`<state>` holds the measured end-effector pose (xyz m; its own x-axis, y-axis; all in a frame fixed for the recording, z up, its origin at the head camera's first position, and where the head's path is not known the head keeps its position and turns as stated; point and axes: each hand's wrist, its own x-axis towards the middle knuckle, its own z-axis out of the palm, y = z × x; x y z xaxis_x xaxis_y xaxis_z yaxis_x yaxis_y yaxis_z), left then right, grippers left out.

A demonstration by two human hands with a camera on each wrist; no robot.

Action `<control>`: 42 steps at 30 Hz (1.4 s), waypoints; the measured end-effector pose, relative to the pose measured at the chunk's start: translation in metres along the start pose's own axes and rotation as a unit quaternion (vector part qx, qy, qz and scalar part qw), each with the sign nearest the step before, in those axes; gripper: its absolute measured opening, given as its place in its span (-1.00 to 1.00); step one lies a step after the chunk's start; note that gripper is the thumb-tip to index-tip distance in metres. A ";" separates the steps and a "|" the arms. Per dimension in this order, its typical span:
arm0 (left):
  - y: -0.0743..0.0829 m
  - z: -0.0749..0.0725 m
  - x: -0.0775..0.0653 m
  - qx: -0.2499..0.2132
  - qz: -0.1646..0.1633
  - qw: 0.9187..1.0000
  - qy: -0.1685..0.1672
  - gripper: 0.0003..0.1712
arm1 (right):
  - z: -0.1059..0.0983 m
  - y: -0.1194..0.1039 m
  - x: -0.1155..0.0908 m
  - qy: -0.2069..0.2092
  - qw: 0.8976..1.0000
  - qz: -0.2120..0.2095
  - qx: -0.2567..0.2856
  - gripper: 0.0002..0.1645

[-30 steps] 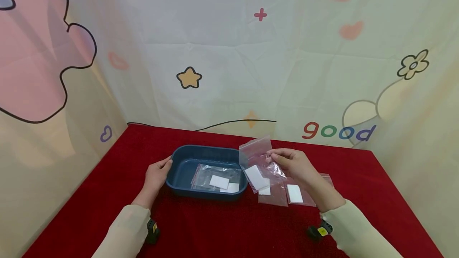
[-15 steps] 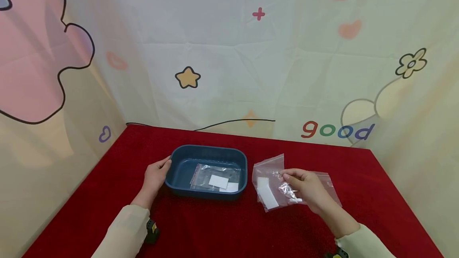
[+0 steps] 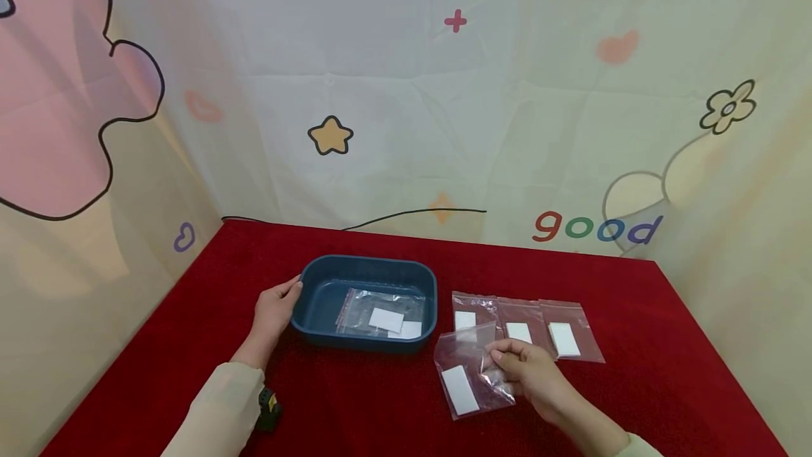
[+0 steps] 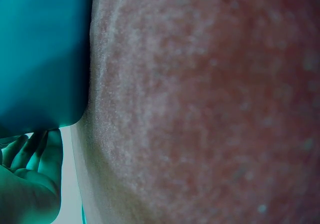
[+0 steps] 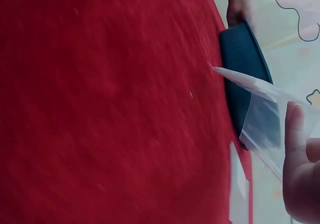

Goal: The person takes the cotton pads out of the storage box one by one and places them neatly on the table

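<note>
My left hand [image 3: 274, 312] grips the left end of a dark blue plastic basin [image 3: 364, 268], thumb at the rim. In the left wrist view its fingers [image 4: 50, 156] bend up against the basin's wall [image 4: 42, 53]. Between thumb and fingertips, my right hand [image 3: 531, 376] pinches a clear zip-lock bag [image 3: 466, 348] with a white rectangular piece [image 3: 460, 390] inside. This bag overlaps the near edge of similar bags lying behind it. From the right wrist, the bag [image 5: 262, 116] shows tilted in front of the basin.
Three zip bags with white pieces lie side by side right of the basin, the rightmost bag [image 3: 586, 333] nearest the table's right side. More bags [image 3: 361, 305] lie inside the basin. Red cloth [image 3: 355, 407] covers the table; a printed curtain [image 3: 393, 147] hangs behind.
My right hand has carried the pinched bag from the basin's right edge rightward, then down toward the table's near side, uncovering the bags behind it. My left hand stays at the basin.
</note>
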<state>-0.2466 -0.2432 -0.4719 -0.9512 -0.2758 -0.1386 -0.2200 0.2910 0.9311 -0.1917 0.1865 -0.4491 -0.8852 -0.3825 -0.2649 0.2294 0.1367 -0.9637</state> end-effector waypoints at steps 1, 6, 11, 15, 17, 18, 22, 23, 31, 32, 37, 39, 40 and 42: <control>0.000 0.000 0.000 0.000 0.000 1.000 0.000 -0.47 | 0.000 0.002 -0.001 -0.007 1.000 0.003 0.011 -0.80; 0.001 0.000 0.000 0.000 0.002 1.000 -0.001 -0.47 | 0.002 0.013 -0.006 -0.027 0.998 0.023 0.059 -0.82; 0.001 0.000 0.001 -0.002 0.007 1.000 0.002 -0.48 | -0.001 0.022 -0.011 -0.025 0.996 0.045 0.069 -0.82; 0.001 0.000 0.000 0.000 0.007 1.000 0.003 -0.48 | -0.008 0.028 -0.015 -0.008 0.998 0.063 0.030 -0.80; 0.002 0.000 0.000 0.000 0.005 1.000 0.003 -0.48 | -0.011 0.030 -0.018 -0.001 0.998 0.067 -0.002 -0.73; 0.002 0.000 0.000 0.000 0.004 1.000 0.004 -0.48 | -0.013 0.030 -0.019 0.001 0.997 0.069 -0.018 -0.69; 0.002 0.000 -0.001 0.002 0.003 1.000 0.005 -0.48 | -0.018 0.032 -0.022 0.005 0.995 0.079 -0.068 -0.60; 0.002 0.000 -0.001 0.003 0.002 1.000 0.005 -0.48 | -0.018 0.033 -0.023 0.006 0.994 0.081 -0.078 -0.59; 0.004 -0.001 -0.001 0.003 0.001 1.000 0.009 -0.47 | -0.022 0.038 -0.026 0.018 0.988 0.083 -0.130 -0.63; 0.004 -0.001 -0.001 0.004 0.001 1.000 0.010 -0.47 | -0.023 0.039 -0.026 0.018 0.987 0.085 -0.133 -0.65; 0.003 -0.001 -0.002 0.007 0.003 1.000 0.010 -0.48 | -0.022 0.038 -0.026 0.027 0.984 0.092 -0.150 -0.74; 0.003 -0.001 -0.002 0.008 0.004 1.000 0.009 -0.48 | -0.022 0.037 -0.026 0.029 0.983 0.088 -0.159 -0.74; 0.002 -0.001 -0.002 0.008 0.004 1.000 0.008 -0.48 | -0.022 0.036 -0.027 0.029 0.982 0.086 -0.164 -0.73; 0.002 -0.001 -0.002 0.008 0.005 1.000 0.007 -0.48 | -0.021 0.035 -0.027 0.027 0.981 0.080 -0.175 -0.73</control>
<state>-0.2451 -0.2425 -0.4694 -0.9501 -0.2860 -0.1249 -0.2148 0.3090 0.9265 -0.1681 0.2213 -0.4748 -0.8716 -0.2822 -0.4007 0.2224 0.5008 -0.8365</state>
